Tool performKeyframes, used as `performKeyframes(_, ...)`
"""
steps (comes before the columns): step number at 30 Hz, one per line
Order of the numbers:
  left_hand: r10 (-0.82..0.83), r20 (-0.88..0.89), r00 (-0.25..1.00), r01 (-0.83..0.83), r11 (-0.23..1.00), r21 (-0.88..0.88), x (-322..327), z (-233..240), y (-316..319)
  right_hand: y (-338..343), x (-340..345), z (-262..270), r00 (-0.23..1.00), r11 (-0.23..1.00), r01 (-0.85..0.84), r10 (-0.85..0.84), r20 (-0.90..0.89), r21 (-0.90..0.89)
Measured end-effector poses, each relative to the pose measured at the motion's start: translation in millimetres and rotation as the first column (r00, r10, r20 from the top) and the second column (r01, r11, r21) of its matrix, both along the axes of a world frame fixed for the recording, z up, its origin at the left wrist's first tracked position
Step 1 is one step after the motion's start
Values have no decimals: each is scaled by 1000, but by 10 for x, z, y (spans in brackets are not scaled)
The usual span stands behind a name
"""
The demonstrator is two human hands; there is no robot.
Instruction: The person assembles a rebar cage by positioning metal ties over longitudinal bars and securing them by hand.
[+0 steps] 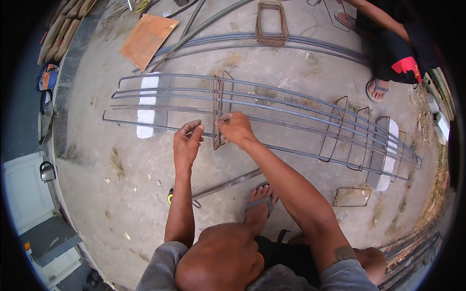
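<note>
Long ribbed steel rebars [182, 94], several with hooked ends, run side by side in front of me. A bunch of rusty rectangular stirrups [215, 109] stands around them near the middle. My right hand [236, 129] has its curled fingers on the near part of this bunch, gripping it. Just left of it, my left hand [187, 143] hovers by the nearest bar with its fingers slightly apart and nothing visible between them. White-topped blocks, one at the left [147, 105] and one at the right [388, 156], lie under the bars. More stirrups [333, 131] hang around the right half.
Another person [393, 54] is at the upper right. Stacked stirrups [271, 23] lie on further rebars [309, 40] beyond. An orange-brown board [148, 40] rests at the upper left. A metal pipe [227, 183] and a tape measure [170, 196] lie near my foot, a loose stirrup [351, 206] to the right.
</note>
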State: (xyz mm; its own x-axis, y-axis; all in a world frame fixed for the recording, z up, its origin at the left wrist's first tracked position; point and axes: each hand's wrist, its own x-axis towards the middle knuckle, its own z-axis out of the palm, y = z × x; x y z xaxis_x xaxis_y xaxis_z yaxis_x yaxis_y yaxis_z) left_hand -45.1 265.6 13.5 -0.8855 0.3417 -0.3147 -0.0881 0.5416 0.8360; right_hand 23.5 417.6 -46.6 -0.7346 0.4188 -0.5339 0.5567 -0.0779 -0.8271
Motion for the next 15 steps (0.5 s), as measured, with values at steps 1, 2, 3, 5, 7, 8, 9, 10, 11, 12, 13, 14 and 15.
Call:
performKeyframes(1,-58,19,998,58,997,-40,-56,-29,20,3,79,61,1000,1000,7,-7,-3,-30)
performKeyframes(2,-119,41,992,122,990,-77,-113,-54,56,45,147,121,1000,998,19,-19,-5,-58)
performKeyframes(3,-151,51,987,156,982,-106,-193,-57,81,128,195,177,999,999,1,-2,-36,-33)
performKeyframes(5,-166,107,980,178,976,-121,-237,-104,45,303,519,276,999,999,-21,22,-32,27)
performKeyframes(7,-204,181,962,226,967,-113,-187,-191,152,466,841,185,1000,999,17,-17,-4,-31)
performKeyframes(8,-222,190,956,247,962,-119,-146,-149,218,518,947,181,999,997,38,-38,-5,-70)
performKeyframes(9,-236,199,951,263,956,-128,-98,-122,285,597,1097,188,1000,999,16,-15,23,-29)
performKeyframes(10,-257,201,945,287,949,-134,-52,-73,356,699,1230,284,999,1000,-18,18,42,6)
performKeyframes(11,-274,202,940,306,941,-147,17,-34,431,794,1367,339,997,998,-57,55,58,35)
performKeyframes(12,-287,202,936,321,933,-161,63,-31,469,890,1492,356,997,1000,1,-1,76,-6)
performKeyframes(13,-305,195,932,335,931,-145,44,-105,463,1011,1612,389,994,997,61,-57,92,-42)
performKeyframes(14,-320,186,929,346,929,-132,-14,-201,438,1104,1692,408,988,990,119,-110,106,-78)
performKeyframes(15,-333,176,926,356,927,-120,-57,-281,386,1176,1743,401,987,990,132,-126,99,-54)
